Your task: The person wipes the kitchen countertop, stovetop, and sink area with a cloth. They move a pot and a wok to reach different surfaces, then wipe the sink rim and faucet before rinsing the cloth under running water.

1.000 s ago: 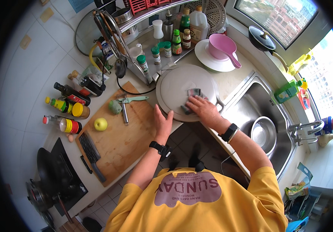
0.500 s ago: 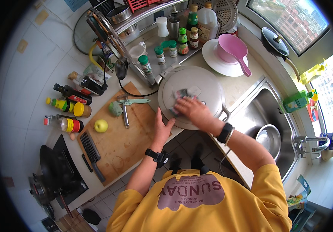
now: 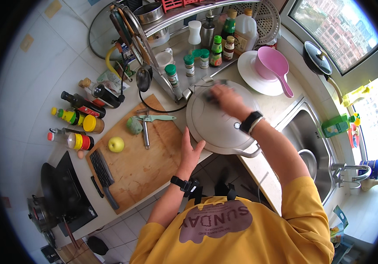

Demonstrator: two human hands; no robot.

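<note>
I note left hand (image 3: 192,152) flat, bracing the grey cooker lid (image 3: 222,119), right hand (image 3: 226,97) clutching a cloth far side; lid may skid toward sink (image 3: 316,145)

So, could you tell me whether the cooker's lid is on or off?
On: the round grey lid covers the cooker fully, both hands resting on it.

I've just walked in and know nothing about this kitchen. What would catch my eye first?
Most striking is the big round silver appliance lid at the counter's middle: the right hand presses a dark cloth on its far side, while the left hand steadies its near edge. To the left lies a wooden cutting board with a yellow-green apple and a cleaver. Beyond the lid, a pink ladle sits on a white plate.
</note>
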